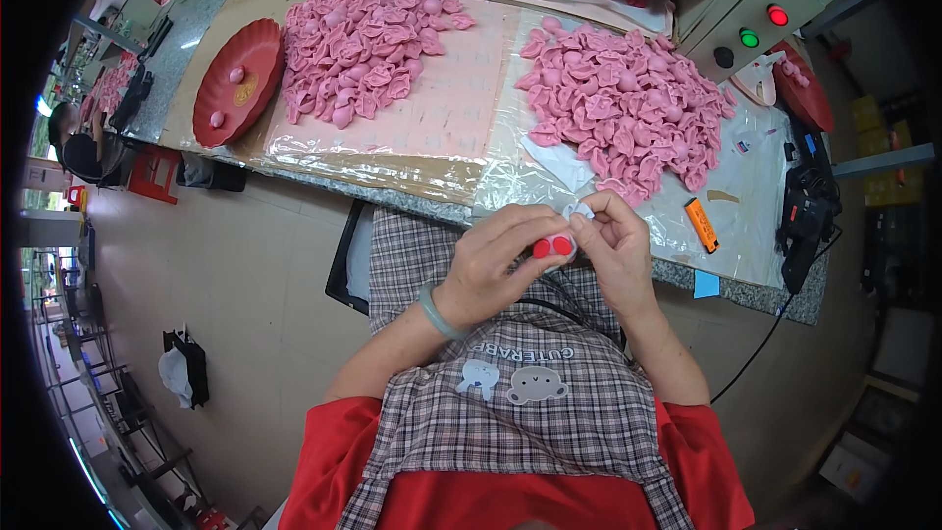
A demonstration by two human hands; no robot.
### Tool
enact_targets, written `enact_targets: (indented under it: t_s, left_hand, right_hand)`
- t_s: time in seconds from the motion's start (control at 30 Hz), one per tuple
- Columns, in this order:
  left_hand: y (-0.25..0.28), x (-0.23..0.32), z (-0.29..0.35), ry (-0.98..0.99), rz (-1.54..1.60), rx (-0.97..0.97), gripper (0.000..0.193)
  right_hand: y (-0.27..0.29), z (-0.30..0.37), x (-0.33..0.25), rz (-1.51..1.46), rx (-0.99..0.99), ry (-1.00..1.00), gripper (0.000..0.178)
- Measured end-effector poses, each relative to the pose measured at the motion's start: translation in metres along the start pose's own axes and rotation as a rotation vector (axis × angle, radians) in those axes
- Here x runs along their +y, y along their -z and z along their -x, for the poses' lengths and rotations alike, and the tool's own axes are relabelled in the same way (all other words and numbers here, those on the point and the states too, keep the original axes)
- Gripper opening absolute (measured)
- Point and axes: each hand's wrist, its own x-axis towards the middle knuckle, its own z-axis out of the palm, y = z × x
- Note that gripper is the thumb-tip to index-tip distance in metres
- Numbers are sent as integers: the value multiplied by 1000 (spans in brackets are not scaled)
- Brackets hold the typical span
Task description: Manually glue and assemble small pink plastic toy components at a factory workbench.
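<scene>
My left hand, with a pale green bangle at its wrist, is closed round a small pale piece with two red rounds facing me. Close against it, my right hand pinches a small white scrap, perhaps cloth or paper, between thumb and forefinger. Both hands meet over my lap, just in front of the table edge. Beyond them, a heap of pink, soft-looking molded pieces covers the right of the table. A second pink heap lies farther left.
A red scalloped dish holds a few pink balls at the left. An orange box cutter lies right of my hands, with a white cloth by the heap. A machine with lit buttons and black equipment with a cable stand right.
</scene>
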Motion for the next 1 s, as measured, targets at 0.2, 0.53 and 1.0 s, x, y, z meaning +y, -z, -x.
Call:
enact_targets:
  t_s: [0.2,0.53,1.0]
  left_hand:
    - [2,-2,3,82,195,-1,37]
    - [0,-7,7,257,450,50,38]
    - [5,-13,9,641,968,106,38]
  right_hand:
    - [-10,2,-12,80,138,31,9]
    - [-3,5,-9,325,-47,297,21]
    - [53,2,-41,1077,35,748,24]
